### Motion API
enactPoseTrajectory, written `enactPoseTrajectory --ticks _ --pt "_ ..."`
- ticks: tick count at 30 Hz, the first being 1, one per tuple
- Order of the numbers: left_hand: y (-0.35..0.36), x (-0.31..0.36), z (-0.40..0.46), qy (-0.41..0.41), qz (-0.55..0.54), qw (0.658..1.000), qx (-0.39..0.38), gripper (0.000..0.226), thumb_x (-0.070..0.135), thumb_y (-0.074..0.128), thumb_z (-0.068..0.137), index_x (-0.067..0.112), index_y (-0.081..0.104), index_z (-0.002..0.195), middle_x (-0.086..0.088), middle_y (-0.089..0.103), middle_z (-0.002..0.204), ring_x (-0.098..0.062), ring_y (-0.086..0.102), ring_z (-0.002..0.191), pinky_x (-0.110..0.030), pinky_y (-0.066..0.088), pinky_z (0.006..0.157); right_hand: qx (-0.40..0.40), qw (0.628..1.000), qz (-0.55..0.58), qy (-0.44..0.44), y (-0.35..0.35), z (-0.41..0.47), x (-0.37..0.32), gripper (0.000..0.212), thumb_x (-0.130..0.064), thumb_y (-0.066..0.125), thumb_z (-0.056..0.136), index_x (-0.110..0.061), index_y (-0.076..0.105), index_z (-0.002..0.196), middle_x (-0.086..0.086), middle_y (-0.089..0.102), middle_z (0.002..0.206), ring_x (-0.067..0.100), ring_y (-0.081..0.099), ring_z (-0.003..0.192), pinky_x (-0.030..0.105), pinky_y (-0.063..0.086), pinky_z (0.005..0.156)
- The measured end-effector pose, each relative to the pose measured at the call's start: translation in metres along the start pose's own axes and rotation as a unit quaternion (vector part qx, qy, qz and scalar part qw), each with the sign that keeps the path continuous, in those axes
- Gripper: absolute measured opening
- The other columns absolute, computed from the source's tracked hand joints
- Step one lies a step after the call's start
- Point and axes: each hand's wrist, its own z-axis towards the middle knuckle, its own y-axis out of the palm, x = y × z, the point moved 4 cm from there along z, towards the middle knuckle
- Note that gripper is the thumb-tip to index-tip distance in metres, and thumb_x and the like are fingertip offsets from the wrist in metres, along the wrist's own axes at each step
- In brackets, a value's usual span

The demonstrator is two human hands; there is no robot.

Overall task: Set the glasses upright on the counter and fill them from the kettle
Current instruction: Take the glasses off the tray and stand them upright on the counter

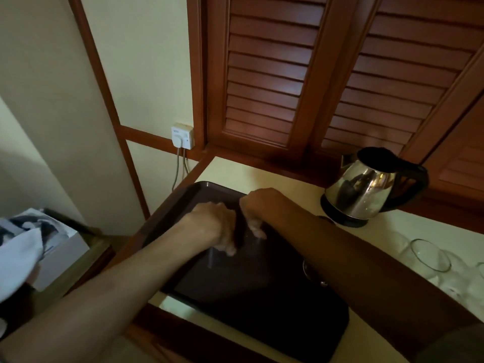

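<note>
At frame centre, over the tray (262, 297), a glass (217, 254) is gripped by the left hand (212, 226) and another (252, 238) by the right hand (252, 210), likely for lifting toward the kettle (366, 189) at right.

Your cream counter (275, 179) carries a dark tray (262, 297) beneath your fingers (230, 248), with kettle (366, 189) and glass (429, 255) to their right.

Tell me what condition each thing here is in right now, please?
Kettle: upright on its base, lid closed, untouched.
Glass on counter: upright, looks empty.
Glasses on tray: under both hands; contents too blurred to tell.
Tray: flat on the counter.
Left hand: fingers curled round a glass.
Right hand: fingers curled round a glass.
Wall socket: plug in.
</note>
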Motion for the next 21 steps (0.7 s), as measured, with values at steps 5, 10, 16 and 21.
enactPoseTrajectory --ticks 5,10,16,21 --pt "-0.002 0.013 0.019 0.006 0.147 0.988 -0.048 0.074 0.047 0.085 0.077 0.021 0.059 0.141 0.002 0.055 0.147 -0.023 0.055 0.135 -0.036 0.048 0.103 -0.008 1.000 -0.024 0.001 -0.008 -0.006 -0.002 0.052 -0.037 0.090 0.071 -0.013 0.062 0.107 0.007 0.062 0.103 0.027 0.065 0.092 0.038 0.052 0.084" --pt "-0.032 -0.019 0.011 0.010 -0.068 0.997 -0.042 0.056 0.035 0.078 0.087 0.007 0.062 0.132 -0.013 0.067 0.135 -0.026 0.065 0.123 -0.035 0.053 0.098 0.187 0.960 0.206 0.013 -0.022 -0.055 0.047 0.053 -0.044 0.085 0.075 -0.013 0.062 0.110 0.000 0.059 0.089 0.019 0.059 0.076 0.029 0.042 0.063" --pt "-0.020 -0.084 0.013 0.075 -0.523 0.849 0.029 0.060 0.014 0.089 0.076 0.004 0.053 0.123 -0.021 0.072 0.087 -0.030 0.068 0.073 -0.031 0.058 0.055 0.274 0.794 0.542 -0.020 0.003 -0.102 0.098 0.038 -0.034 0.087 0.076 -0.010 0.060 0.090 0.007 0.074 0.079 0.021 0.073 0.063 0.028 0.052 0.052" --pt "0.003 -0.060 0.005 0.115 -0.702 0.700 0.071 0.032 0.001 0.082 0.073 0.006 0.066 0.100 -0.014 0.077 0.079 -0.022 0.077 0.065 -0.027 0.059 0.054 0.254 0.598 0.755 -0.091 0.035 -0.102 0.093 0.039 -0.002 0.079 0.079 -0.007 0.064 0.114 0.013 0.076 0.083 0.028 0.073 0.071 0.036 0.058 0.063"
